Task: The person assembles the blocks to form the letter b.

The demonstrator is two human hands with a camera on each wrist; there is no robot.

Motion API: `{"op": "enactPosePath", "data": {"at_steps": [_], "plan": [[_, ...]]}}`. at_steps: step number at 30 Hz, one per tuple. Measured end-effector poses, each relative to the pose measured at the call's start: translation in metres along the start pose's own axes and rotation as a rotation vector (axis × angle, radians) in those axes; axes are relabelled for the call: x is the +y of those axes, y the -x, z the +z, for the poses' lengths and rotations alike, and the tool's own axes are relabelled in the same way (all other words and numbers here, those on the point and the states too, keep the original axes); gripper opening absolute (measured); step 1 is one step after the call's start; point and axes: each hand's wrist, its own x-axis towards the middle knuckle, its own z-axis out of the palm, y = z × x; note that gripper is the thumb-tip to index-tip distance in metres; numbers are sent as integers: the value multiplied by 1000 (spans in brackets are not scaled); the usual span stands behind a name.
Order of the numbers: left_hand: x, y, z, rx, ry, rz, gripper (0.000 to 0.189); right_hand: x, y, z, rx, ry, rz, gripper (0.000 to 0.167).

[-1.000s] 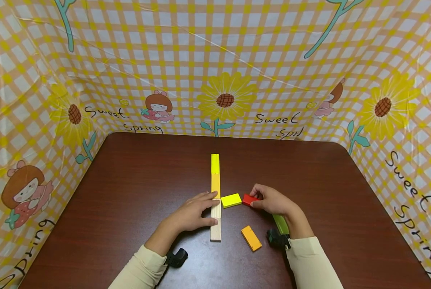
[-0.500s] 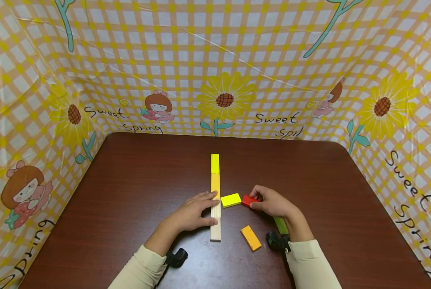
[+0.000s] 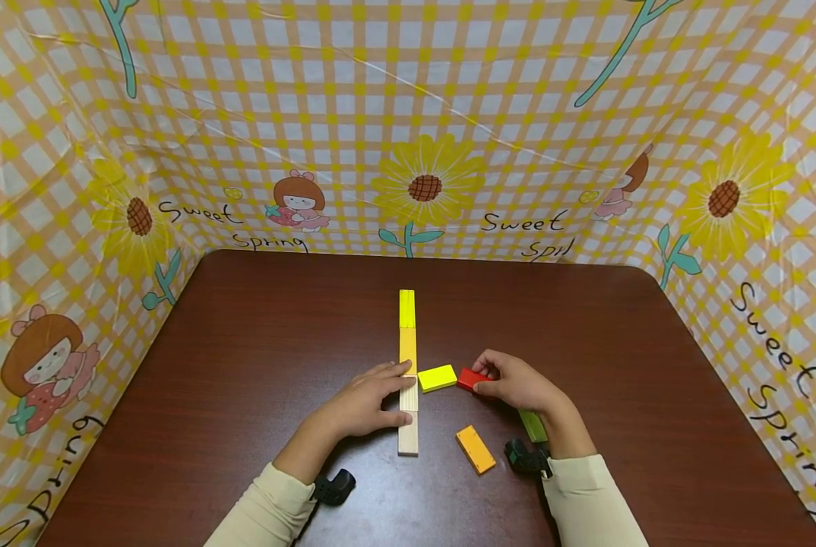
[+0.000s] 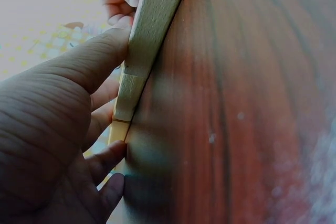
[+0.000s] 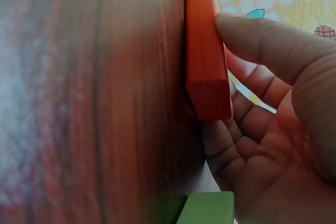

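Note:
A straight row of flat wooden blocks runs away from me: two plain ones nearest, then an orange-yellow block and a bright yellow block. My left hand rests on the row from the left, its thumb and fingertips spread along the plain blocks and the orange-yellow one. A second yellow block lies slightly angled, one end at the row's right side. Its other end meets a red block, which my right hand pinches between thumb and fingers. In the right wrist view the red block lies along the tabletop.
An orange block lies askew on the dark brown table, right of the row's near end. Partly under the right wrist is a green block. A checked sunflower cloth encloses the table at the back and sides.
The red block has shifted slightly left, with my right hand, up against the end of the yellow block. My left hand has stayed in place on the row.

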Motion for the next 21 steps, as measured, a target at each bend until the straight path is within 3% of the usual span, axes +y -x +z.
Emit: {"op": "enactPosePath", "data": {"at_steps": [21], "plan": [[0,0,0,3,5,8,62,1,0,2,14,37,-22,23]]}}
